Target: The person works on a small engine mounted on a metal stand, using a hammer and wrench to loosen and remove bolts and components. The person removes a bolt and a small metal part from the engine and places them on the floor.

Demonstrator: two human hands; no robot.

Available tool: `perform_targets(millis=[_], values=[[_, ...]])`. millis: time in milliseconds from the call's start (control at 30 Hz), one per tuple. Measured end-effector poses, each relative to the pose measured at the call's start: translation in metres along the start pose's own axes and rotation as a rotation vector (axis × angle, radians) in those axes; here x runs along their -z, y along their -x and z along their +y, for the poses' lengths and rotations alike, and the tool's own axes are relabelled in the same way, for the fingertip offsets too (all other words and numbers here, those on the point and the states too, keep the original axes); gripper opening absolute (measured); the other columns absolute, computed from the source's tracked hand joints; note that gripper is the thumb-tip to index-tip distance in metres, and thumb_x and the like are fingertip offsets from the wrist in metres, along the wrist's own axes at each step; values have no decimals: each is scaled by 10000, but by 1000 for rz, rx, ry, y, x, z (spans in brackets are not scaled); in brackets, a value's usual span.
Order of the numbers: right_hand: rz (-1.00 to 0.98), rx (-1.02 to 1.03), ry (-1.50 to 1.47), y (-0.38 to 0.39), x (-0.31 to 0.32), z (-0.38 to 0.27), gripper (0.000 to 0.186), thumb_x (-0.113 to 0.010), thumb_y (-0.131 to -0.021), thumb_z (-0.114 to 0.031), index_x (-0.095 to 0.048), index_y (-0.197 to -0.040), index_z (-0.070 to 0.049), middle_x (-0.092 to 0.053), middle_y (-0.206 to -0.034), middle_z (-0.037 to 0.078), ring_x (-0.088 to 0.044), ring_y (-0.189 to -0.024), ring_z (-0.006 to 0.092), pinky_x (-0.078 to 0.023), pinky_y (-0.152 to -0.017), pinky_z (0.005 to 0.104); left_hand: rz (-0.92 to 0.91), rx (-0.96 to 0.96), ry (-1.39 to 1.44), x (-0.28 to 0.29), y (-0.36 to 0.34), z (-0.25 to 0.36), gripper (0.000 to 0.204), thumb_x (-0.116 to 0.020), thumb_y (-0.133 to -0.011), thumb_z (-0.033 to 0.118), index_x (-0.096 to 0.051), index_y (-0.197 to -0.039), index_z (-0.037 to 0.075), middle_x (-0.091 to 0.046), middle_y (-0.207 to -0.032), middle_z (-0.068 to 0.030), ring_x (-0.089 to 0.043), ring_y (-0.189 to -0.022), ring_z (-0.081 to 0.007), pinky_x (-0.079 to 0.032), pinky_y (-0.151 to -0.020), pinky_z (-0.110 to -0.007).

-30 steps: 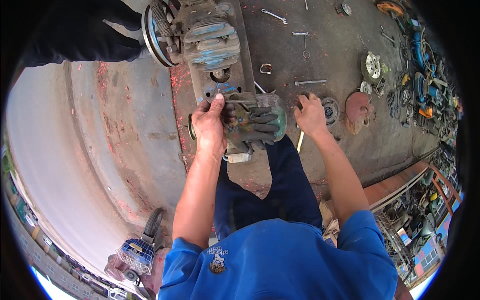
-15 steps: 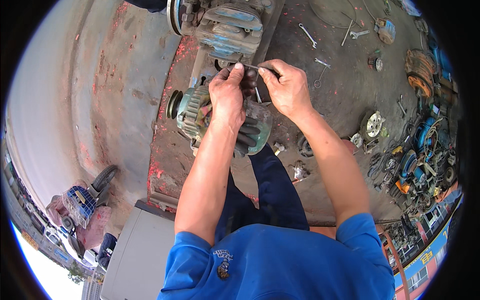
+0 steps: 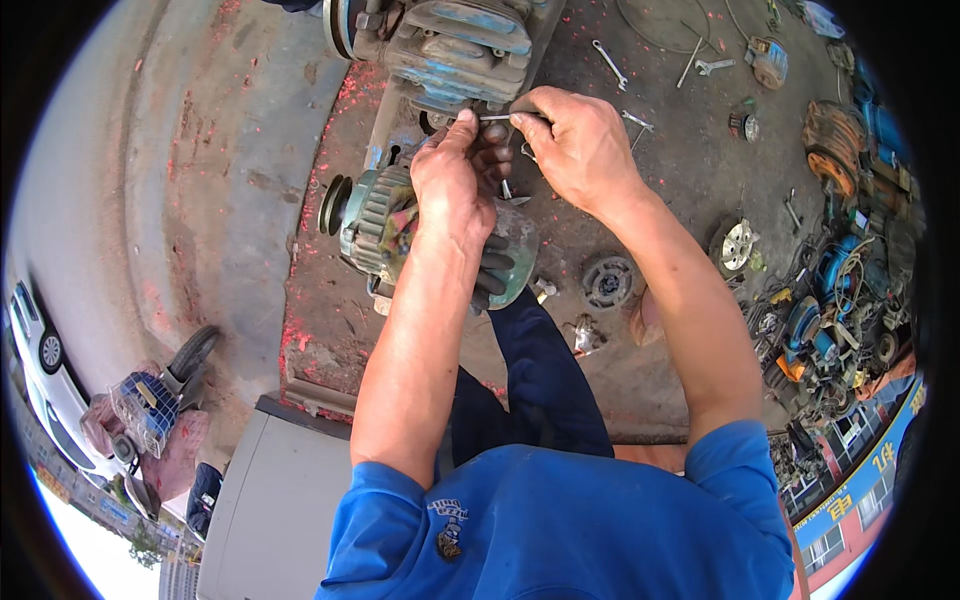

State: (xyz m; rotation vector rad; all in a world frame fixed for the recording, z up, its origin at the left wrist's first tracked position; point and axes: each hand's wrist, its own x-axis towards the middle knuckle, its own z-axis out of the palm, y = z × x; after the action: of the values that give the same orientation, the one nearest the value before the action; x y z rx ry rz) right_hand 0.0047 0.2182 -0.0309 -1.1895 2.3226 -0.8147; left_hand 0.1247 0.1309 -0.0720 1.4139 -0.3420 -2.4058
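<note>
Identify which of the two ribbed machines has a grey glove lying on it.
The green ribbed machine, lower in the picture, bears the grey glove; the blue-streaked ribbed machine above shows none.

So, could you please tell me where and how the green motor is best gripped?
Probably two-handed, from above: take the ribbed housing just inside the grooved pulley, and the rounded right end. The green motor lies left to right, leaving both ends exposed; the dark glove might slip.

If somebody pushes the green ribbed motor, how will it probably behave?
The motor is probably heavy for its size, given its ribbed, metal-looking casing. Its rounded body might roll, and the glove draped over it could slip off.
</note>
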Motion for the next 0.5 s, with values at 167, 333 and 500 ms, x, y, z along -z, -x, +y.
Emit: perform_targets(millis=[167, 333, 500], values=[[-78, -53, 92, -8, 13, -14, 228, -689, -878, -224, -612, -824, -17, -654, -734, 224, -642, -757, 447, -499, -674, 530, -17, 76, 143, -3, 2, -5, 150, -531, -1036, 198, -602, -1029, 65, -657, -877, -81, -623, -733, -201, -520, -656, -337], [-97, -3, 194, -18, 15, -17, 263, -698, -885, -255, -621, -838, -7, -648, -702, 236, -650, -741, 446, -512, -663, 528, 18, 96, 214, -11, 4, 0, 136, -497, -1040, 177, -576, -1072, 70, -622, -958, -86, -596, -883, -233, -509, -809, -364], [-88, -17, 244, -24, 18, -13, 299, -718, -881, -295, -628, -850, -11, -654, -708, 230, -652, -734, 445, -515, -653, 522, 84, 111, 191, -20, 4, 5, 151, -545, -1031, 190, -602, -1014, 51, -645, -821, -78, -641, -696, -215, -542, -618, -362]])
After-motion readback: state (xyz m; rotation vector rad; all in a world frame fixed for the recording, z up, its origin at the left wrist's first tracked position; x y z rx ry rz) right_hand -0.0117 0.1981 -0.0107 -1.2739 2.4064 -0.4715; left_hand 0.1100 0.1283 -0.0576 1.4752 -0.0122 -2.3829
